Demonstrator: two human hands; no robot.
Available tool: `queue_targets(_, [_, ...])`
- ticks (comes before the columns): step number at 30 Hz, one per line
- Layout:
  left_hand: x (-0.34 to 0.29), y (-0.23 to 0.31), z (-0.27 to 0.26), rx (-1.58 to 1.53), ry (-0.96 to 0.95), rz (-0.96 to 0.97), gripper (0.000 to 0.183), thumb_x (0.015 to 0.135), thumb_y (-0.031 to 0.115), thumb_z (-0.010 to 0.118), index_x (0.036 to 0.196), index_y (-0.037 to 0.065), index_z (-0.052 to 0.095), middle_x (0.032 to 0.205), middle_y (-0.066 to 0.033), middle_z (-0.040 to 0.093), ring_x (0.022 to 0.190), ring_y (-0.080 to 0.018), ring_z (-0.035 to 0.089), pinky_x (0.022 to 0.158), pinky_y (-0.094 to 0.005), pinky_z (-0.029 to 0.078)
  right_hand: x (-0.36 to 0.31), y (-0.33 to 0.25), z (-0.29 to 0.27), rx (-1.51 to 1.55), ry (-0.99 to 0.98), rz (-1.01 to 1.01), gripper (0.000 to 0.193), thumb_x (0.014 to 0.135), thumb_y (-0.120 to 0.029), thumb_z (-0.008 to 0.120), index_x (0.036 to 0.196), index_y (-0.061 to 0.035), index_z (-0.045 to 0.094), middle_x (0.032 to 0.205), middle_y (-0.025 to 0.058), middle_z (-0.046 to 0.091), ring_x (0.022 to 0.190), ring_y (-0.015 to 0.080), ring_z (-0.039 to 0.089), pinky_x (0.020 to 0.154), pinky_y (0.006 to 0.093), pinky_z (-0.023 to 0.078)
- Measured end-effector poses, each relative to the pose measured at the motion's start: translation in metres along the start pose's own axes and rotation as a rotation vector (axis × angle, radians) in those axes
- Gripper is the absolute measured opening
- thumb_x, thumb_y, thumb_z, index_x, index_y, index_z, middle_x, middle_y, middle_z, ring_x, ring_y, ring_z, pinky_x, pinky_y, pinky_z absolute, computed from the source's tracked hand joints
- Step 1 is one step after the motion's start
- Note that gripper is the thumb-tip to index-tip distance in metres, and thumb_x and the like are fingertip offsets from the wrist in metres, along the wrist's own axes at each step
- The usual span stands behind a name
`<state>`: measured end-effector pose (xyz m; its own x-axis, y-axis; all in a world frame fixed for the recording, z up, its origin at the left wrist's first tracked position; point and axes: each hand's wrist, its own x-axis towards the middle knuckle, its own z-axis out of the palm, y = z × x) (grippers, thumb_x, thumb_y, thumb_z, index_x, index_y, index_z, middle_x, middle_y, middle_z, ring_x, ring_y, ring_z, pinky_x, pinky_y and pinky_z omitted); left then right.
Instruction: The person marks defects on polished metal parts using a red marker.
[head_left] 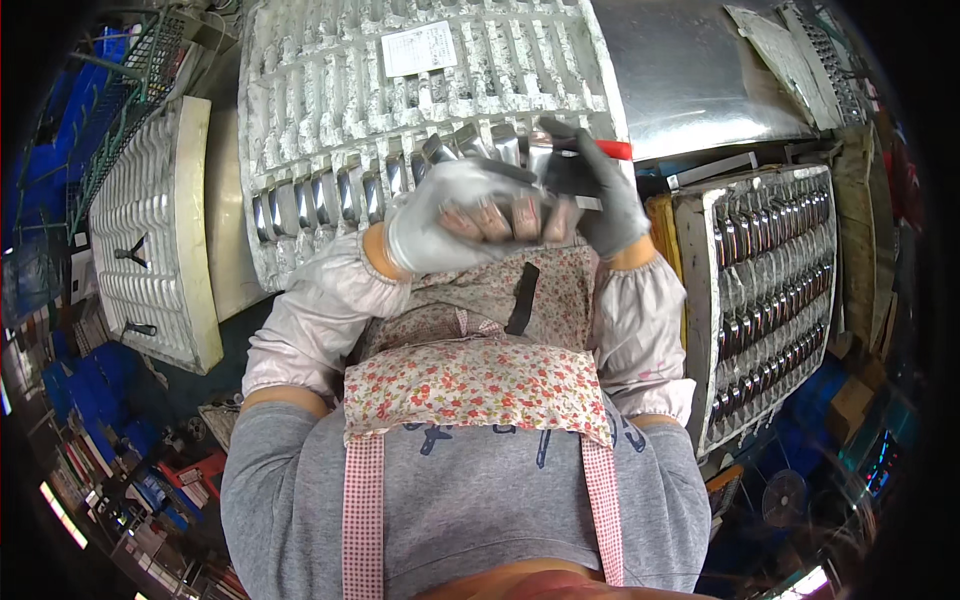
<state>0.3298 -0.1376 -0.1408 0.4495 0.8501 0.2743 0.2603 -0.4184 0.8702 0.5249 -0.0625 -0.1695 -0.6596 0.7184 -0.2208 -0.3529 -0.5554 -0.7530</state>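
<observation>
My left hand (440, 225), in a pale glove with a dark thumb, is curled in front of the grooved tray (330, 110). Rounded brownish-pink shapes show along its fingers; blur hides whether they are bare fingertips or held pieces. Close beside it, my right hand (605, 195) wears a dark grey glove, its fingers bent toward the left hand. Something dark lies in its grip, too blurred to name. Behind both hands, a row of shiny metal pieces (347, 195) stands in the tray's near slots. A red bar-shaped thing (615, 150) shows just past my right fingers.
A paper sheet (418, 50) lies on the tray. At right, a second tray (708, 330) holds rows of shiny metal pieces. A white ribbed tray (150, 240) with dark pieces stands at left. Beyond lies a smooth metal surface (700, 70). A green wire rack (120, 110) is far left.
</observation>
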Motion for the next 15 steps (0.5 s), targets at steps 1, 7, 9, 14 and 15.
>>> queue_targets(1, [0.002,0.003,-0.002,-0.003,-0.006,0.001,0.032,0.091,0.024,0.046,0.112,0.001,0.059,0.103,-0.0179,0.061,0.088,-0.0187,0.063,0.078,-0.0322,0.056,0.005,0.01,0.0,0.314,-0.115,0.129,0.041,0.096,-0.035,0.045,0.12,-0.0024,0.049,0.117,0.0137,0.058,0.11,0.0252,0.054,0.097,0.0391,0.043])
queue_targets(7, [-0.003,-0.012,0.017,0.318,-0.136,0.467,0.033,0.083,0.031,0.049,0.105,0.014,0.066,0.106,-0.0055,0.067,0.1,-0.025,0.063,0.086,-0.036,0.051,0.002,0.01,0.026,0.499,-0.146,0.334,0.038,0.096,-0.029,0.042,0.114,0.0026,0.054,0.112,0.0142,0.059,0.104,0.0224,0.057,0.096,0.0336,0.042])
queue_targets(9, [-0.005,-0.015,0.017,0.243,-0.247,0.405,0.035,0.082,0.03,0.048,0.107,0.012,0.065,0.109,-0.0078,0.065,0.103,-0.0264,0.061,0.088,-0.0384,0.05,-0.001,0.013,0.018,0.056,-0.094,0.198,0.034,0.095,-0.023,0.046,0.113,0.0043,0.055,0.108,0.0135,0.061,0.099,0.0214,0.059,0.093,0.0343,0.045])
queue_targets(14, [0.003,0.007,0.002,0.069,-0.28,0.317,0.048,0.069,0.014,0.066,0.116,0.008,0.06,0.119,-0.0081,0.06,0.111,-0.0276,0.057,0.095,-0.0404,0.046,-0.011,-0.012,0.048,-0.091,0.119,0.236,0.032,0.092,-0.018,0.047,0.116,0.003,0.054,0.104,0.0126,0.062,0.094,0.0214,0.062,0.085,0.034,0.051])
queue_targets(15, [0.003,0.009,0.0,0.0,-0.275,0.259,0.047,0.07,0.008,0.066,0.116,0.006,0.059,0.12,-0.0104,0.06,0.112,-0.0293,0.056,0.095,-0.0411,0.045,-0.009,-0.01,0.043,-0.087,0.119,0.235,0.032,0.092,-0.018,0.047,0.116,0.003,0.054,0.104,0.0126,0.062,0.094,0.0214,0.062,0.085,0.034,0.051])
